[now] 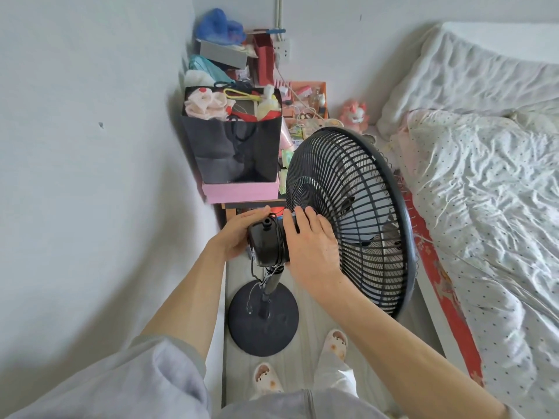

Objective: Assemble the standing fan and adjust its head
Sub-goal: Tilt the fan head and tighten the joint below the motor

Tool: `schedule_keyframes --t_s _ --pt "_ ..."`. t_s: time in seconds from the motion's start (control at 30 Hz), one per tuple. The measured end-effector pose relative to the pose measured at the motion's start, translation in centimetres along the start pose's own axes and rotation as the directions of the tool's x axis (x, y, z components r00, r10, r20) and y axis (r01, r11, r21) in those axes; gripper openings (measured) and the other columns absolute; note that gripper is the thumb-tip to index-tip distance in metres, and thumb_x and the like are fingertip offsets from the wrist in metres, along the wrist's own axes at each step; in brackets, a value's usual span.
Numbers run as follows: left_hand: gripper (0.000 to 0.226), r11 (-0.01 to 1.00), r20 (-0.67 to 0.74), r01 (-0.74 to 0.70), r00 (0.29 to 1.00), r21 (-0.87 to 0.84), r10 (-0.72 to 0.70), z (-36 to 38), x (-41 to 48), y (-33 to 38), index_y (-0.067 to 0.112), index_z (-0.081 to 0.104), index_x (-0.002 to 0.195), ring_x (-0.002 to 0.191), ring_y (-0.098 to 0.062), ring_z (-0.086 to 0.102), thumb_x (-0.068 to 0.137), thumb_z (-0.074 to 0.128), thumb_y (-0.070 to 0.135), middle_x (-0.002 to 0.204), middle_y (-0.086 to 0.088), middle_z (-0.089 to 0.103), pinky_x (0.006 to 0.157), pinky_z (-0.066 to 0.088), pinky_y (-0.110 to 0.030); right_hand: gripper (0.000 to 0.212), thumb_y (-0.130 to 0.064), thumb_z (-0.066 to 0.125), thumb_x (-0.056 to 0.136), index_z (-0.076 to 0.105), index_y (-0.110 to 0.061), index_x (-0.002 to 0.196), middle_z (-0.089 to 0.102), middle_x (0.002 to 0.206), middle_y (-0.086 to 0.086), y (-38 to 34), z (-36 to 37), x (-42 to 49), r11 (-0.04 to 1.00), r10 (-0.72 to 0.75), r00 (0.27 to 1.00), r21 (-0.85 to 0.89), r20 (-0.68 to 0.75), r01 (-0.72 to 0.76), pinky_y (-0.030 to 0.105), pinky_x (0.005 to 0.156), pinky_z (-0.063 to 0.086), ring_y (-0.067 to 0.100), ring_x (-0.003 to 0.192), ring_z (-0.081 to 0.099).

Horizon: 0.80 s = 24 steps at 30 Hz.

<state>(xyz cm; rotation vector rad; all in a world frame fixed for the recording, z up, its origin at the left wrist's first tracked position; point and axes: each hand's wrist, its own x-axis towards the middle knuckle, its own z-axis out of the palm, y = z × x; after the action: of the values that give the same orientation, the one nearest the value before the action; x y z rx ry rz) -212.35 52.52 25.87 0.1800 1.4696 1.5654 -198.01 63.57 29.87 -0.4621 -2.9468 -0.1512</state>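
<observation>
Fan: we see it standing on the floor, wall to the left and bed [484,182] to the right, its round base [263,322] near our slippers [266,378].
Left hand [239,234]: fingers curled round the far left side of the motor housing [267,247].
Right hand [311,243]: fingers curved over the housing's front, touching the grille [348,189]; thumb hidden.
Grille: tilted, facing right, rim just beside the bed's edge.
Cord [252,287]: hangs loose beside the pole [271,284].
Table [251,204]: just beyond the fan; its pink box [242,190] and stuffed black paper bag [233,149] crowd the grille's far left.
Plush toy [355,114]: pink, far, beside the bed.
Writing: packets [298,133] on the table, too small for us to read.
</observation>
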Motion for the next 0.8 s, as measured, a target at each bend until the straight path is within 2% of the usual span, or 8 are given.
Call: schedule_keyframes --t_s 0.07,0.17,0.23,0.3,0.33,0.5,0.63,0.8 --pt "0.070 0.994 0.015 0.029 0.999 -0.105 -0.028 -0.3 -0.1 -1.1 0.006 0.052 0.139 0.124 -0.039 0.058 0.088 0.069 0.051 0.135 -0.021 0.061 0.108 0.045 -0.052 0.071 -0.024 0.085 0.069 0.059 -0.008 0.134 0.064 0.131 0.015 -0.2 0.0 -0.1 1.000 -0.006 1.000 -0.011 -0.007 0.006 0.043 0.107 0.043 0.035 0.125 0.058" --pt "0.061 0.965 -0.013 0.052 0.998 -0.255 -0.057 -1.4 -0.3 -4.1 0.009 0.058 0.135 0.121 -0.038 0.058 0.087 0.071 0.045 0.134 -0.021 0.059 0.108 0.043 -0.051 0.069 -0.024 0.084 0.069 0.061 -0.009 0.132 0.065 0.129 0.014 -0.2 0.0 0.0 1.000 -0.005 1.000 -0.018 -0.023 0.004 0.043 0.106 0.044 0.034 0.124 0.059" --pt "0.040 0.955 -0.073 0.069 0.993 -0.290 -0.094 -1.2 -1.0 -6.0 0.012 0.068 0.113 0.080 -0.022 0.061 0.084 0.076 0.038 0.105 -0.014 0.063 0.077 0.050 -0.030 0.071 -0.024 0.084 0.068 0.061 -0.009 0.133 0.065 0.129 0.014 0.4 0.1 0.0 1.000 0.009 1.000 -0.021 -0.025 -0.009 0.043 0.106 0.044 0.034 0.124 0.059" --pt "0.011 0.926 -0.141 0.084 0.979 -0.369 -0.145 0.1 -1.7 -7.6 0.017 0.067 0.095 0.047 -0.006 0.037 0.097 0.062 0.027 0.076 0.001 0.056 0.048 0.031 -0.018 0.075 -0.025 0.085 0.064 0.061 -0.009 0.133 0.065 0.130 0.014 1.0 0.2 0.1 0.999 0.017 1.000 -0.028 -0.012 -0.017 0.043 0.106 0.044 0.034 0.124 0.058" --pt "0.017 0.911 -0.180 0.069 0.972 -0.406 -0.153 0.8 -1.8 -8.2 0.019 0.067 0.091 0.041 -0.004 0.029 0.102 0.054 0.023 0.070 0.004 0.055 0.044 0.023 -0.017 0.077 -0.026 0.086 0.063 0.060 -0.009 0.133 0.064 0.131 0.013 1.3 0.3 0.1 0.999 0.018 1.000 -0.032 -0.004 -0.018 0.042 0.107 0.043 0.034 0.125 0.058" --pt "0.020 0.930 -0.395 -0.008 0.907 -0.368 -0.148 3.8 -1.9 -8.1 0.021 0.073 0.096 0.041 -0.006 0.023 0.100 0.053 0.017 0.065 0.007 0.052 0.039 0.017 -0.019 0.087 -0.033 0.092 0.055 0.060 -0.011 0.134 0.065 0.131 0.012 1.5 0.5 0.2 0.997 0.054 0.998 -0.055 0.034 -0.052 0.042 0.107 0.042 0.032 0.126 0.058" --pt "0.038 0.945 -0.529 -0.048 0.837 -0.324 -0.139 4.9 -2.0 -8.1 0.019 0.069 0.089 0.036 -0.005 0.026 0.100 0.038 0.000 0.057 0.001 0.041 0.038 0.019 -0.021 0.084 -0.035 0.090 0.060 0.059 -0.012 0.135 0.064 0.132 0.011 0.5 0.5 0.6 0.997 0.033 0.999 -0.071 0.017 -0.032 0.042 0.107 0.041 0.031 0.127 0.057" --pt "0.033 0.981 -0.588 -0.056 0.806 -0.187 -0.066 6.2 -2.3 -8.5 0.021 0.072 0.085 0.047 -0.007 0.042 0.096 0.049 0.000 0.047 0.014 0.053 0.046 0.032 -0.021 0.086 -0.037 0.088 0.060 0.057 -0.012 0.136 0.063 0.132 0.010 0.8 0.8 0.8 0.997 0.037 0.999 -0.074 0.023 -0.036 0.041 0.107 0.038 0.030 0.127 0.056"
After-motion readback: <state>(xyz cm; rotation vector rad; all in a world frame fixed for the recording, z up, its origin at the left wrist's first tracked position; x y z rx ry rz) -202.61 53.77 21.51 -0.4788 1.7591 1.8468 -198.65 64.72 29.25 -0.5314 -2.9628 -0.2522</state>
